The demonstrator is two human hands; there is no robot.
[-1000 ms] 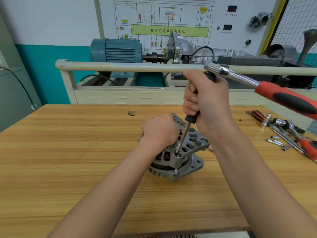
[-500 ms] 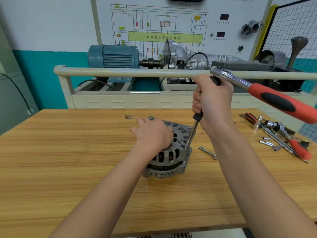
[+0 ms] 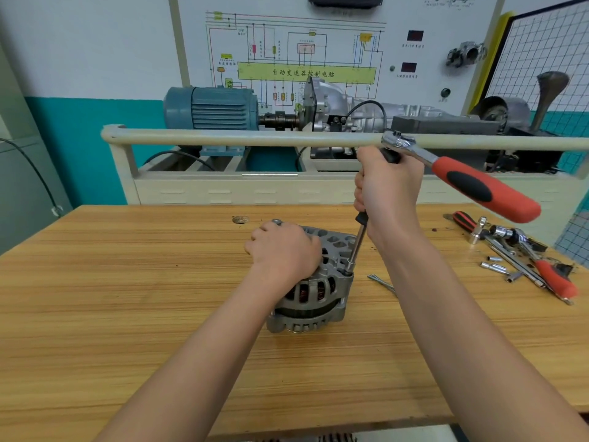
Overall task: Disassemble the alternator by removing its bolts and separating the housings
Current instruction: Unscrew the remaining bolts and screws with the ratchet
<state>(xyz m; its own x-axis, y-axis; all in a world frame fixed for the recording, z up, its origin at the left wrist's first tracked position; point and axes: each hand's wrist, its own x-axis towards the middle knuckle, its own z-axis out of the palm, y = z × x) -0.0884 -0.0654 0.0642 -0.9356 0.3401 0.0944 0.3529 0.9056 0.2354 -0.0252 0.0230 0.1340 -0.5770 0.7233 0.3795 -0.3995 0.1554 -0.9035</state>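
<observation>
A: Right fingers (image 3: 361, 189) curl round the steel extension bar (image 3: 356, 247) under the red-handled ratchet (image 3: 478, 183); left fingers (image 3: 255, 242) curl over the grey cast-metal alternator (image 3: 314, 301) mid-desk (image 3: 127, 314)

B: Looks heavy, rigid, slick; grip its ribbed top housing

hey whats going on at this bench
A person is taking apart an alternator on a wooden table. The left hand grips its top to steady it, while the right hand grips a ratchet whose extension sits on a bolt at the housing's edge. Spare tools lie to the right.
</observation>
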